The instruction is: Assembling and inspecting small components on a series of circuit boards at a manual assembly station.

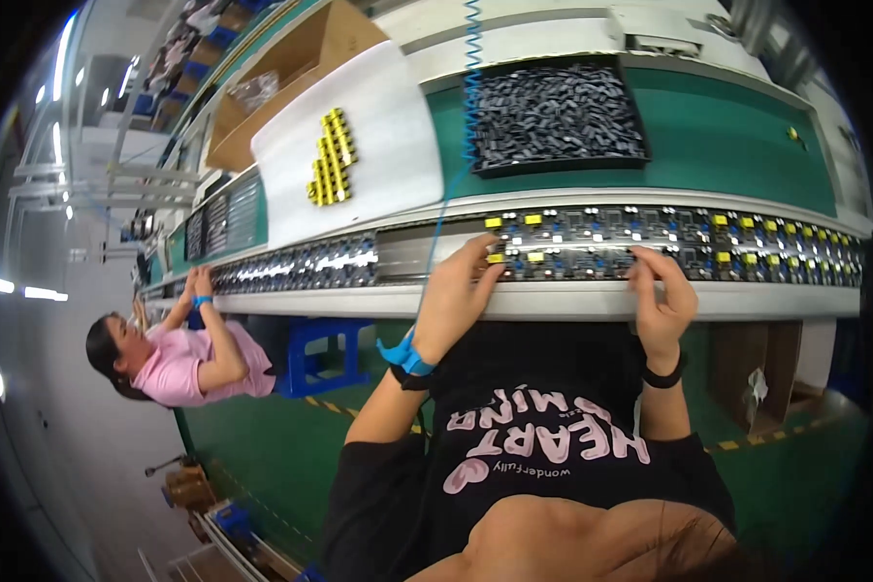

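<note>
1. The left hand [461, 291] reaches over the near edge of the tabletop [727, 126] to the row of circuit boards [650, 242] that runs along that edge.
2. Its fingers [485, 260] are drawn together at their tips on a small yellow component [496, 258] at the left end of the boards; whether they pinch it or only press on it cannot be told.
3. A blue wrist strap [404, 357] circles the left wrist, and a blue coiled cord [471, 87] runs from it up across the tabletop toward the far edge.
4. The right hand [662, 296] rests on the same row of boards, further right, with its fingers [650, 260] curled down and close together on the board surface; nothing can be seen held between them.
5. The two hands are well apart, with a stretch of boards between them.
6. The boards carry yellow, blue and white parts, and more yellow parts line the row toward the right end of the tabletop.
7. A black tray [558, 116] heaped with small dark grey parts sits on the green mat beyond the boards, near the far edge.
8. To the left of the tray lies a white foam sheet [378, 145] bearing a cluster of yellow-and-black components [333, 157].
9. An open cardboard box [281, 78] stands beyond the foam sheet at the far left.
10. Another person in a pink shirt [179, 364] works with both hands further along the near edge, to the left.
</note>
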A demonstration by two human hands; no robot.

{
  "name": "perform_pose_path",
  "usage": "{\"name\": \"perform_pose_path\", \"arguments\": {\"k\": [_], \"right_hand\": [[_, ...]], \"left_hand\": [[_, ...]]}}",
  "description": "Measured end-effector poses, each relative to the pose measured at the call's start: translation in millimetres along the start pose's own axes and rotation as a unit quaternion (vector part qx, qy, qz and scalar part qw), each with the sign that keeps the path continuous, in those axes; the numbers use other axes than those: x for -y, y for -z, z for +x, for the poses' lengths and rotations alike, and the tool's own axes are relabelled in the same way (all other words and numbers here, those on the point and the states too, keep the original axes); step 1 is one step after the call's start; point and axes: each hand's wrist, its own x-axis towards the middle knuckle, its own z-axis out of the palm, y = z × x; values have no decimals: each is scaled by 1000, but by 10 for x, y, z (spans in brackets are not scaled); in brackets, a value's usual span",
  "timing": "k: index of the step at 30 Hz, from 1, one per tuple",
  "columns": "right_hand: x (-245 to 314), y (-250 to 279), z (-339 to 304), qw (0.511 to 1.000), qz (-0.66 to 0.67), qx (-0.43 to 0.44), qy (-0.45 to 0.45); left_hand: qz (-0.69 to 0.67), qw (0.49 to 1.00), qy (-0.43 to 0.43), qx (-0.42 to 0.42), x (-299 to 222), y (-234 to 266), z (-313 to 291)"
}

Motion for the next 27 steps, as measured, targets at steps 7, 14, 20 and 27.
{"name": "perform_pose_path", "arguments": {"k": [7, 14, 20, 27], "right_hand": [[-34, 1, -37, 999, 19, -22, -33], [-50, 31, -45, 999, 9, -15, -34], [-69, 15, -49, 1000, -8, -5, -27], [-40, -6, -52, 999, -29, -1, -46]], "left_hand": [[-41, 999, -7, -33, 100, 101, -36], [176, 945, 10, -276, 793, 755, -470], [272, 926, 7, -260, 1298, 1134, -709], [257, 946, 9, -199, 1447, 1084, -683]]}}
